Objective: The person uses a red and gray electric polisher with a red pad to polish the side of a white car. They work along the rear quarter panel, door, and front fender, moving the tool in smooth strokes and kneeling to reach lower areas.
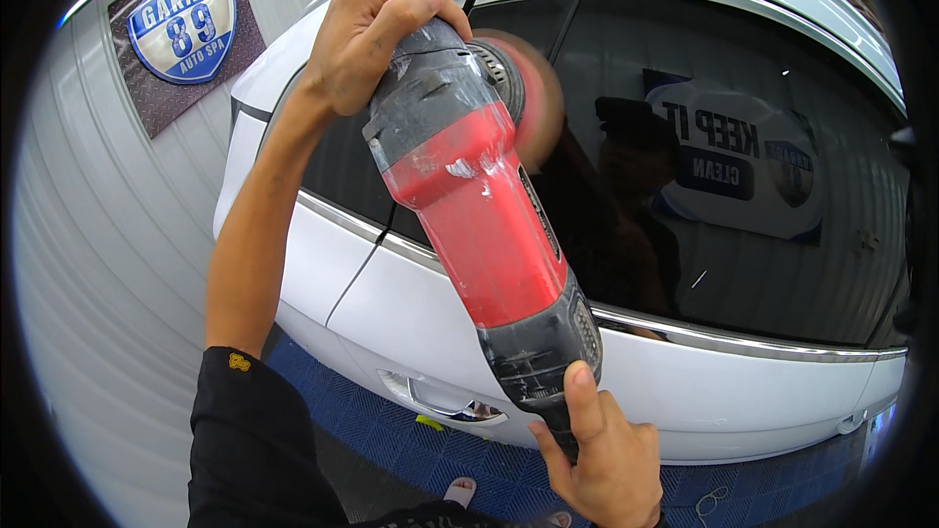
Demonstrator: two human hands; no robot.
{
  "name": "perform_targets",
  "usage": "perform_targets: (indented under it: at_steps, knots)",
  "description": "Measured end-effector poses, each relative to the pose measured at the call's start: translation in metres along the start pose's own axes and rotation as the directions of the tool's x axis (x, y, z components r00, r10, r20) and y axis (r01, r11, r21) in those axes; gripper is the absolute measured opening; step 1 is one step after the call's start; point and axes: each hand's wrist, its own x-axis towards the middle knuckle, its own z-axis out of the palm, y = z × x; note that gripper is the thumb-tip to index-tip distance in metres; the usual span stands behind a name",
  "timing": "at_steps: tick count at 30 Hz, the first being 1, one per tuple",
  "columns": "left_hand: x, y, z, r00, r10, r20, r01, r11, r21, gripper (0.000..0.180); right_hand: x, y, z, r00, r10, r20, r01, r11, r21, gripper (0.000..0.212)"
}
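Observation:
A red and black car polisher [489,205], smeared with white residue, slants across the middle of the head view. My left hand [377,34] is wrapped over its black head at the top. Lower down, my right hand [606,450] grips the rear end near the cord, thumb along the black housing. The round polishing pad [536,103] looks blurred, as if spinning, and lies against the dark side window [626,68] of a white car. Part of the pad is hidden behind the polisher's head.
Below the window run a chrome trim strip [685,328] and the white door [391,298] with its chrome handle [440,399]. A pale corrugated wall [108,264] with a shield-shaped sign [184,24] stands at the left. Blue floor tiles [391,440] lie below the car.

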Motion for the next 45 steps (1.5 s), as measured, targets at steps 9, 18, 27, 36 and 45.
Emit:
perform_targets:
  at_steps: [9, 18, 27, 36, 45]
  knots:
    - [0.041, 0.001, -0.008, 0.996, 0.026, -0.089, -0.026, 1.0, 0.0, 0.054, 0.024, -0.001, -0.023, 0.997, 0.006, -0.073, 0.001, 0.996, 0.09, 0.104]
    - [0.033, 0.008, 0.003, 0.997, 0.004, -0.075, -0.005, 1.0, -0.011, 0.058, 0.009, -0.003, -0.037, 0.999, 0.048, 0.012, -0.048, 0.998, 0.027, 0.105]
    - [0.043, 0.01, 0.008, 0.987, 0.022, -0.158, -0.024, 1.0, -0.006, 0.055, 0.018, 0.012, -0.049, 0.996, -0.018, -0.087, 0.014, 0.999, -0.05, 0.108]
    - [0.026, 0.008, 0.009, 0.993, 0.075, -0.094, -0.079, 0.996, -0.042, 0.053, 0.005, 0.005, -0.05, 0.999, 0.016, 0.033, -0.016, 1.0, 0.025, 0.105]
    - [0.05, 0.005, 0.003, 0.994, 0.044, -0.104, -0.044, 0.999, 0.006, 0.054, 0.02, 0.016, -0.039, 0.995, -0.001, -0.099, 0.005, 0.999, 0.037, 0.11]
